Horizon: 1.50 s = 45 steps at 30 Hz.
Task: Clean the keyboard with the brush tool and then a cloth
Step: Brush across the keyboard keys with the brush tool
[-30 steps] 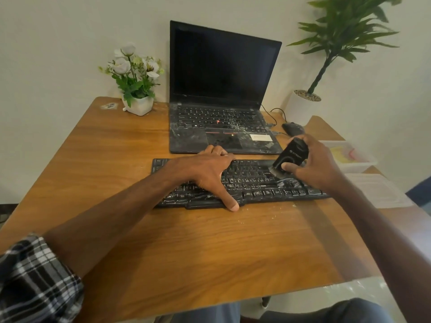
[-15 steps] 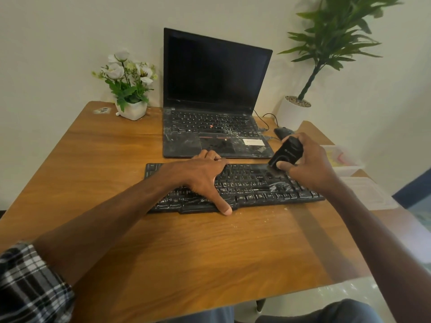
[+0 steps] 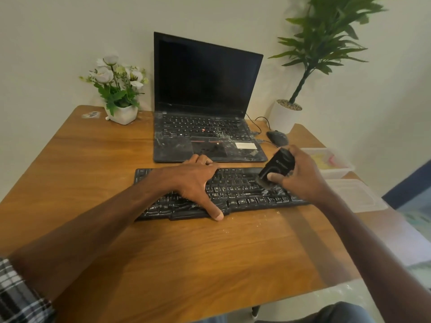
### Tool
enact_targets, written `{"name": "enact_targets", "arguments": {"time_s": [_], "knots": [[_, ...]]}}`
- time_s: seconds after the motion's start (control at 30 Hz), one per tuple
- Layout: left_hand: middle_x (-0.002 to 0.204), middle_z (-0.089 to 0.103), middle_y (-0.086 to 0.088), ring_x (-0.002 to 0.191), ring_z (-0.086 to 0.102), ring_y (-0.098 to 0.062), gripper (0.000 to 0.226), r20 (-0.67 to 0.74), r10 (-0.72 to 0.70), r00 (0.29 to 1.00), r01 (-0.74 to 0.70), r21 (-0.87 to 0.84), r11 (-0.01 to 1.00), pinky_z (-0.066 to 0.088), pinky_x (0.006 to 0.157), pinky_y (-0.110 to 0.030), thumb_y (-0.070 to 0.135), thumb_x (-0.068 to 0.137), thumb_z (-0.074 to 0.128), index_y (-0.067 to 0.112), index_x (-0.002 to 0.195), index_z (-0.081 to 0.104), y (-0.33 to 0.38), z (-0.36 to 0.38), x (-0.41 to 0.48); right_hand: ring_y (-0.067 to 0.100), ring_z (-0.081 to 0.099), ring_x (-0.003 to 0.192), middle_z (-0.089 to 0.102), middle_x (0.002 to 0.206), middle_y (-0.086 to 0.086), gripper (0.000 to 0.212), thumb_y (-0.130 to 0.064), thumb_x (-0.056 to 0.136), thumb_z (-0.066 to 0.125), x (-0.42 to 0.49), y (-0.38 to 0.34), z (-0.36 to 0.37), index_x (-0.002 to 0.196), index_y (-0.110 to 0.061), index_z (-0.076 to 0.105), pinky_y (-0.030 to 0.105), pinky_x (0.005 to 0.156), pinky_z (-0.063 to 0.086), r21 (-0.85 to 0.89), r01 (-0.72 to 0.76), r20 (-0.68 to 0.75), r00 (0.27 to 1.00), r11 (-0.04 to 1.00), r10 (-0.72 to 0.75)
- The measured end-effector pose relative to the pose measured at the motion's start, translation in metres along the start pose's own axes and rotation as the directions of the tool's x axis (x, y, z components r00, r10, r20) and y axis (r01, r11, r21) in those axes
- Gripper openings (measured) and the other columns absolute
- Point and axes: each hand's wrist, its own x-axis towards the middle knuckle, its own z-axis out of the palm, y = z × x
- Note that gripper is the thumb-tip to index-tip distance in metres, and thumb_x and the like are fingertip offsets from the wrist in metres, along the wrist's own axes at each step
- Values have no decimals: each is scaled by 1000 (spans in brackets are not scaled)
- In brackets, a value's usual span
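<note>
1. Head view: wooden table, bearing everything below.
2. Open laptop at the back.
3. Black keyboard just before it, dusty.
4. Left hand spread flat, pressing on keys.
5. Right hand gripping brush tool, bristles touching right-hand keys.

Laptop white palm-rest sticker, print too small to read, keyboard key legends blurred, brush tool logo illegible

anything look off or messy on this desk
Yes. The keyboard and the laptop deck are streaked with pale dust, and light crumbs dot the table just in front of the keyboard. Nothing looks tipped or broken.
</note>
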Motion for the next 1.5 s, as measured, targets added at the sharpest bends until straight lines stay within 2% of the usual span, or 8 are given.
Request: {"name": "enact_targets", "arguments": {"time_s": [0.17,0.43,0.6,0.8,0.97,1.1,1.2,1.5], "knots": [[163,14,3,147,17,-22,145,5,7,1000,-7,-22,1000,28,123,-44,79,60,83,22,166,2,1,0,-1,24,63,87,61,92,0,56,-10,77,82,5,5,-10,122,-17,48,27,63,45,-167,5,-69,998,986,-16],[163,10,10,149,14,-16,147,-17,33,999,-34,-69,997,25,123,-38,80,57,83,25,166,2,-3,1,0,-4,54,79,59,89,-12,52,-17,75,87,10,21,-30,115,-16,54,8,55,40,-12,-39,-133,990,999,37],[171,-1,9,157,3,-18,150,-10,52,999,-53,-70,996,19,128,-44,83,59,79,28,166,-10,5,1,3,9,60,80,62,90,-7,52,-18,74,89,6,41,-35,114,-15,56,9,58,38,-7,-50,-167,985,999,48],[173,9,-5,156,15,-26,142,-72,58,996,-55,35,998,25,125,-45,85,67,72,14,166,-1,54,7,38,21,59,92,64,100,2,58,-20,75,89,18,42,-48,122,-12,56,14,64,36,-29,-39,-187,982,999,33],[174,8,-11,158,12,-32,147,-120,79,990,-81,-8,997,22,125,-46,83,65,77,8,165,-2,89,5,69,21,61,96,65,104,2,60,-20,74,89,21,36,-53,124,-14,55,26,73,42,3,-32,-182,983,999,32],[173,12,-12,158,15,-30,150,-159,57,986,-68,-66,995,23,125,-43,86,62,76,7,166,1,91,11,78,7,62,84,63,90,-7,53,-20,74,89,18,32,-40,113,-18,54,9,57,38,8,-42,-142,989,999,43],[172,18,-12,156,20,-29,150,-175,58,983,-69,-58,996,28,122,-42,88,61,75,6,165,6,89,11,78,-2,62,85,65,93,-11,56,-20,74,89,14,28,-17,117,-23,53,9,59,46,53,-28,-57,998,998,31],[167,28,-11,149,31,-28,145,-188,63,980,-66,-5,998,35,116,-43,90,60,74,6,163,15,89,10,79,12,66,84,66,92,-4,54,-16,75,87,16,51,-27,115,-20,52,17,59,45,-99,-70,-47,997,993,66]]}}
